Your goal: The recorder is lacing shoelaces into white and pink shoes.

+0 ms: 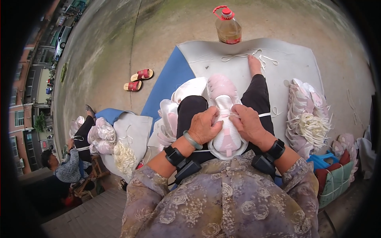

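Note:
A pink and white shoe upper (227, 137) lies in my lap between my thighs, its rounded toe pointing away from me. My left hand (204, 125) is closed on the upper's left edge, thumb bent inward over the lace area. Opposite it, my right hand (249, 123) pinches the right edge beside the white lacing. Both hands are close together across the middle of the upper. Whether a loose lace end sits between the fingertips is hidden. More shoe uppers (169, 115) are piled beside my left thigh.
To the right, stacked shoe uppers (300, 97) lean beside a bundle of white laces (314, 126). A blue plastic stool (322, 160) stands nearer. Ahead are a white mat (293, 55) and an oil bottle (229, 28). Red slippers (141, 75) lie left; a person (69, 170) sits beyond.

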{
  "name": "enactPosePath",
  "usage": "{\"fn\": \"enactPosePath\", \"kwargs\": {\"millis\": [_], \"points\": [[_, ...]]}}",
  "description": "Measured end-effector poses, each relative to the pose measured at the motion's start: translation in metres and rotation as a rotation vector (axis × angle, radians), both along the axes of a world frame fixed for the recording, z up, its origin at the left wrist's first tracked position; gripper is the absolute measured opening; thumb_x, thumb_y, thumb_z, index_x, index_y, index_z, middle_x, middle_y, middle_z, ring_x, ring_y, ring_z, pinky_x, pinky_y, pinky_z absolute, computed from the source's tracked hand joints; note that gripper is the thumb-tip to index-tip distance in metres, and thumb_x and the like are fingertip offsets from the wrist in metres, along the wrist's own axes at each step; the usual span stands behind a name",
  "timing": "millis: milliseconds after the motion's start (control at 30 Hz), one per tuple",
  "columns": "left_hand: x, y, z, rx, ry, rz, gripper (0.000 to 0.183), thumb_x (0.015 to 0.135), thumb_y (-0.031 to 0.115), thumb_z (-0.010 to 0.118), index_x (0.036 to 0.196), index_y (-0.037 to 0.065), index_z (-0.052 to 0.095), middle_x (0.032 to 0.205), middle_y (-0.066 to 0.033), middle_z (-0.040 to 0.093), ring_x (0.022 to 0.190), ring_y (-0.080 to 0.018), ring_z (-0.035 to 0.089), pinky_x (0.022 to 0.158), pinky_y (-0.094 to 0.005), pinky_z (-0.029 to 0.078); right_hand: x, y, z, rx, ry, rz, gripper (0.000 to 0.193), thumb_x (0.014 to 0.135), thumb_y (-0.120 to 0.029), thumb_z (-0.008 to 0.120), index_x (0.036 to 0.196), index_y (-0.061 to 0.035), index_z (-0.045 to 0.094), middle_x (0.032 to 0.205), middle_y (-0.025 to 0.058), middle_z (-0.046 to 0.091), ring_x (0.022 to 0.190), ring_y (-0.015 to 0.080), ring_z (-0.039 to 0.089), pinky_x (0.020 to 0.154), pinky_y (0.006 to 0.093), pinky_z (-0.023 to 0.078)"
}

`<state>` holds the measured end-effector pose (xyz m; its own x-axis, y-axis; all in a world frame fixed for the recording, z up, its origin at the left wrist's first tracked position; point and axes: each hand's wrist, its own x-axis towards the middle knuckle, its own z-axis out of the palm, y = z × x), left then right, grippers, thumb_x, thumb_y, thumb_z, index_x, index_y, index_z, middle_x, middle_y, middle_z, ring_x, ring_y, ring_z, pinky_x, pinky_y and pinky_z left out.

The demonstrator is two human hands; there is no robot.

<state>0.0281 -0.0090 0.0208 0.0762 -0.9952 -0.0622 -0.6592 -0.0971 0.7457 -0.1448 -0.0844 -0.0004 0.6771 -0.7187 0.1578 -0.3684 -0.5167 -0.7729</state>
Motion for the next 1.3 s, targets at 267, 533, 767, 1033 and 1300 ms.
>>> {"fn": "enactPosePath", "kwargs": {"millis": [267,533,767,1033,1300], "points": [[-0.005,0.002,-0.003,0.025,0.025,0.045,0.017,0.073,0.012,0.063,0.082,0.002,0.052,0.054,-0.0092,0.05,0.047,-0.0214,0.052,0.048,-0.0312,0.041,-0.007,-0.007,0.006,0.332,-0.026,-0.055,0.008,0.078,-0.007,0.052,0.082,-0.0002,0.051,0.073,0.0183,0.056,0.07,0.0354,0.057,0.061,0.0402,0.043],[0.003,-0.008,-0.016,0.05,0.017,-0.035,0.015,0.073,0.012,0.058,0.079,0.002,0.05,0.055,-0.012,0.052,0.049,-0.0255,0.053,0.05,-0.0338,0.042,0.002,0.003,0.0,0.088,0.073,-0.13,0.006,0.08,-0.009,0.05,0.079,-0.0041,0.053,0.073,0.0167,0.057,0.072,0.0357,0.057,0.066,0.0446,0.043],[0.003,-0.005,-0.017,0.071,0.098,-0.068,0.016,0.074,0.014,0.057,0.081,0.003,0.05,0.056,-0.0124,0.052,0.051,-0.0278,0.054,0.051,-0.0353,0.043,0.005,0.011,-0.004,0.029,0.092,-0.172,0.007,0.08,-0.012,0.052,0.078,-0.0049,0.053,0.072,0.0158,0.057,0.071,0.0361,0.056,0.064,0.0448,0.042],[-0.001,0.0,-0.023,0.031,0.016,-0.068,0.016,0.074,0.014,0.056,0.083,0.005,0.047,0.057,-0.0119,0.052,0.054,-0.0314,0.054,0.053,-0.0386,0.043,0.016,0.014,-0.011,-0.03,0.064,-0.19,0.005,0.078,-0.01,0.054,0.076,-0.0062,0.053,0.071,0.0134,0.056,0.068,0.0339,0.055,0.063,0.0431,0.04],[-0.004,-0.001,-0.023,0.019,0.112,0.025,0.015,0.074,0.014,0.059,0.081,0.004,0.049,0.056,-0.0088,0.051,0.05,-0.0236,0.052,0.051,-0.034,0.041,0.006,0.011,-0.006,0.054,-0.025,-0.185,0.007,0.078,-0.011,0.056,0.08,-0.0042,0.054,0.071,0.0134,0.056,0.07,0.0324,0.057,0.063,0.0405,0.043]]}}
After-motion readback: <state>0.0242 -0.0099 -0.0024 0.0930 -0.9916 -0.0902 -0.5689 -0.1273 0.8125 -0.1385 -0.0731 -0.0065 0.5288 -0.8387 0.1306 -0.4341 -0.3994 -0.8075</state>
